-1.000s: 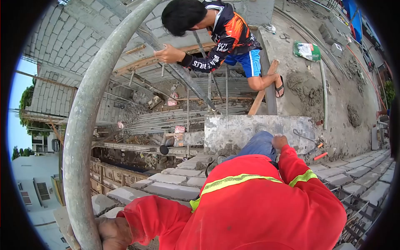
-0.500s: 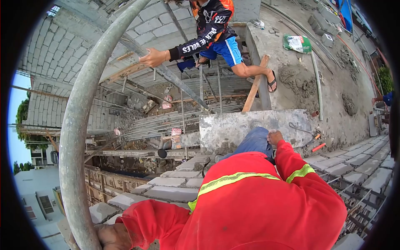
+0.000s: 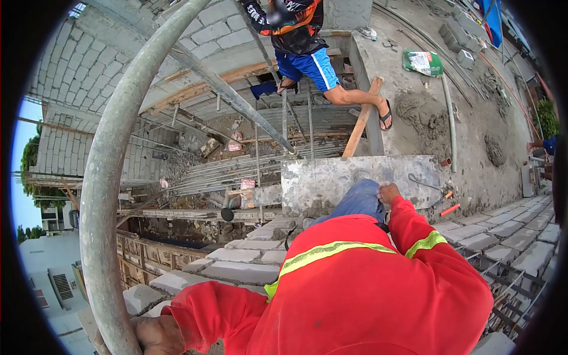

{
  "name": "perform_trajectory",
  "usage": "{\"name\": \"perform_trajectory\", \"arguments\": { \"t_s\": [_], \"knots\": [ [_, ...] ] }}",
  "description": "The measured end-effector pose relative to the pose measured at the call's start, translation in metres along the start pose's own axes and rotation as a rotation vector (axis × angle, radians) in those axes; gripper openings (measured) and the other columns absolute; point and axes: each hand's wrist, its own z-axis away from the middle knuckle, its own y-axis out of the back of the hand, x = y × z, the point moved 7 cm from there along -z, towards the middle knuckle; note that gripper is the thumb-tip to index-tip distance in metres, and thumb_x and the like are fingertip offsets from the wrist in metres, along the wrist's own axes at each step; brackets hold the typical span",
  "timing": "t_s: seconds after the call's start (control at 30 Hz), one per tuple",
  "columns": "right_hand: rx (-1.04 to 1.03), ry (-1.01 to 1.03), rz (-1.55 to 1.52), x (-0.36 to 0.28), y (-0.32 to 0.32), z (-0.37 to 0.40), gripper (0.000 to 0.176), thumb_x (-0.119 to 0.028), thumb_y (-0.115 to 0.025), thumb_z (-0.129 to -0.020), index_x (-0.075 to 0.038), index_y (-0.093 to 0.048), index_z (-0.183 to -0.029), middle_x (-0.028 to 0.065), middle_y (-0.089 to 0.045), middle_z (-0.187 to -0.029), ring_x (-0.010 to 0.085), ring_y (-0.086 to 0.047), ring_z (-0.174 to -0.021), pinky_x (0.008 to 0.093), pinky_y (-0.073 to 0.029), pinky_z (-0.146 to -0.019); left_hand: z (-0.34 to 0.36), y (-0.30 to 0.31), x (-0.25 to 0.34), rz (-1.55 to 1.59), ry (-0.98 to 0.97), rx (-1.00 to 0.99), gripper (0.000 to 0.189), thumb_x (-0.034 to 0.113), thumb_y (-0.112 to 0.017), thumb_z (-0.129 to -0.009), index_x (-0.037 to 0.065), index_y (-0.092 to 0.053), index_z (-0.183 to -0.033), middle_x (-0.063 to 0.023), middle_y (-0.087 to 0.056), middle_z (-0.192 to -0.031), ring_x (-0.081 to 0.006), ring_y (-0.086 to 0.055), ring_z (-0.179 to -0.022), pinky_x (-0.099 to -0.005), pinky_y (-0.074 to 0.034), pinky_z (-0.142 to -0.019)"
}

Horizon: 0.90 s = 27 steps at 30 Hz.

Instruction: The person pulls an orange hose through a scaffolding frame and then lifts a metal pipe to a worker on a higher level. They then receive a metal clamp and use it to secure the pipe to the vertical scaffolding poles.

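At the lower left, my left hand (image 3: 158, 336) is closed around the lower part of a thick grey metal pipe (image 3: 105, 201), its fingertips mostly hidden behind it. The pipe curves up past the top of the head view. My right hand (image 3: 389, 193) is beside my bent knee (image 3: 360, 198) in blue jeans, seeming to touch the cloth. Its fingers are curled together, and I cannot make out anything in them. Beyond the knee lies a cement-stained board (image 3: 319, 177) with a thin bent metal rod (image 3: 425, 182) on it.
A co-worker in blue shorts (image 3: 307, 68) straddles an opening ahead. A slanting metal pipe (image 3: 236, 109) and a wooden plank (image 3: 362, 121) cross near it. Below left is a deep drop with pipes. Wet mortar (image 3: 423, 118), a green sack (image 3: 422, 63) and block courses (image 3: 245, 272) surround me.
The co-worker's hand has left the slanting pipe, and that arm is now raised towards the top of the view. My two hands stay where they were; the view has shifted slightly.
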Motion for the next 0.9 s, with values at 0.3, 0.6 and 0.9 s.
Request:
{"name": "perform_trajectory", "arguments": {
  "t_s": [0.3,0.6,0.9],
  "knots": [
    [-0.018,0.047,-0.100,-0.005,-0.005,0.003,0.005,-0.009,-0.046,-0.078,-0.010,-0.051,-0.078,0.0042,-0.053,-0.065,0.0135,-0.051,-0.050,0.0265,-0.041,-0.041,-0.007,-0.040,-0.011,0.056,0.128,-0.071,0.018,0.026,-0.058,-0.072,0.008,-0.057,-0.069,-0.0069,-0.055,-0.064,-0.0171,-0.052,-0.058,-0.0323,-0.044,-0.058],
    [0.095,0.095,-0.080,0.085,0.038,-0.039,0.007,-0.005,-0.046,-0.076,-0.009,-0.052,-0.074,0.0073,-0.053,-0.058,0.0161,-0.049,-0.043,0.0304,-0.037,-0.035,-0.026,-0.051,-0.026,0.215,0.132,0.094,0.017,0.024,-0.066,-0.062,0.010,-0.058,-0.065,-0.0049,-0.056,-0.064,-0.0173,-0.051,-0.060,-0.0330,-0.042,-0.060],
    [-0.202,0.490,-0.032,-0.155,-0.118,0.056,0.026,-0.011,-0.052,-0.077,0.001,-0.051,-0.100,0.0070,-0.056,-0.071,0.0127,-0.053,-0.054,0.0247,-0.043,-0.049,-0.037,-0.016,-0.012,0.286,0.282,0.259,0.014,0.020,-0.069,-0.060,0.013,-0.058,-0.065,-0.0061,-0.060,-0.073,-0.0171,-0.054,-0.066,-0.0348,-0.043,-0.063]
  ]
}}
